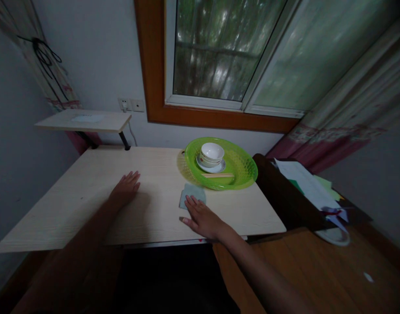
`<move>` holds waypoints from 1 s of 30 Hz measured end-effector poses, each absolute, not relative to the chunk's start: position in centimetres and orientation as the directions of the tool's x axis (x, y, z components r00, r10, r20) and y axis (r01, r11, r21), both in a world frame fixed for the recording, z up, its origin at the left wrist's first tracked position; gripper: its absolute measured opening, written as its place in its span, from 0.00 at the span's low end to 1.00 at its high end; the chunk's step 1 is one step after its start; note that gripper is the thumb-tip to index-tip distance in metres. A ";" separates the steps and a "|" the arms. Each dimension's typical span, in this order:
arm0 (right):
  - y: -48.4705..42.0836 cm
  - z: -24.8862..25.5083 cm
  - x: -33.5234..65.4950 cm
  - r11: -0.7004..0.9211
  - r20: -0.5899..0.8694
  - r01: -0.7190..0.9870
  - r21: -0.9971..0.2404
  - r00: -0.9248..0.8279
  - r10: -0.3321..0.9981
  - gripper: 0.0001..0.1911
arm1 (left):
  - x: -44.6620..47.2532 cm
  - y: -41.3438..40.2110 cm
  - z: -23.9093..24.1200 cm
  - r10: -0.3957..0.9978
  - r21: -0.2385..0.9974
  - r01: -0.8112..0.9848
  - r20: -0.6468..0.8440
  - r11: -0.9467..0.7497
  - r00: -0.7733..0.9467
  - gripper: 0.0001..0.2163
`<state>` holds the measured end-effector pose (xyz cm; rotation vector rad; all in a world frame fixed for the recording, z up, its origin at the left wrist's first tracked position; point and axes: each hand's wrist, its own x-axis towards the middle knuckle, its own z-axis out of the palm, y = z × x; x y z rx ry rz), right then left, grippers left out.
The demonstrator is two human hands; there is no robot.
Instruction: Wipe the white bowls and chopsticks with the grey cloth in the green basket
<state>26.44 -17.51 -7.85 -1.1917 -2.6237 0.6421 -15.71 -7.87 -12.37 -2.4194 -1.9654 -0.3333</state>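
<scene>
My left hand (125, 189) lies flat on the left part of the pale wooden desk (161, 170), fingers stretched out and holding nothing. Further right, my right hand (201, 218) is spread, its fingertips on the near edge of a folded grey-green cloth (192, 193). Just behind that cloth stands a bright green plastic basket (244, 168). Inside it, stacked white bowls (212, 152) rest on a white plate (221, 167). A pair of light chopsticks (218, 175) lies in front of the plate, also in the basket.
A small raised shelf (105, 124) on black legs stands at the desk's back left. Behind the desk are a wall socket (124, 104) and a wood-framed window (219, 117). To the right, a dark brown piece of furniture (272, 192) sits beside papers (307, 181).
</scene>
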 end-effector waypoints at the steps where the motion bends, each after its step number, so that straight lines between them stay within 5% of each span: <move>1: -17.9 -7.7 25.6 0.604 -0.013 0.643 -0.471 -0.690 0.724 0.42 | -15.7 -7.9 -12.4 0.967 0.127 0.968 0.169 -0.215 0.192 0.30; 8: -14.8 -7.6 17.6 0.683 -0.022 0.528 -0.504 -0.799 0.601 0.40 | -15.7 -7.8 -12.7 0.964 0.140 0.965 0.180 -0.221 0.195 0.29; 11: -12.2 -7.6 16.5 0.651 0.043 0.452 -0.610 -0.801 0.596 0.37 | -15.9 -7.9 -12.6 0.958 0.171 0.958 0.214 -0.231 0.193 0.29; 15: -10.1 -7.7 18.7 0.496 0.255 0.262 -0.828 -0.613 0.748 0.36 | -14.7 -8.7 -11.5 0.924 0.206 0.922 0.275 -0.327 0.266 0.28; 22: -9.7 -8.7 23.7 0.373 0.285 0.158 -0.914 -0.402 0.870 0.28 | -5.3 -12.8 -10.5 0.701 0.191 0.675 0.212 -0.713 0.681 0.25; 30: -9.9 -8.9 24.0 0.308 0.244 0.137 -0.941 -0.354 0.903 0.29 | -5.6 -10.4 -11.3 0.772 0.190 0.751 0.243 -0.632 0.588 0.25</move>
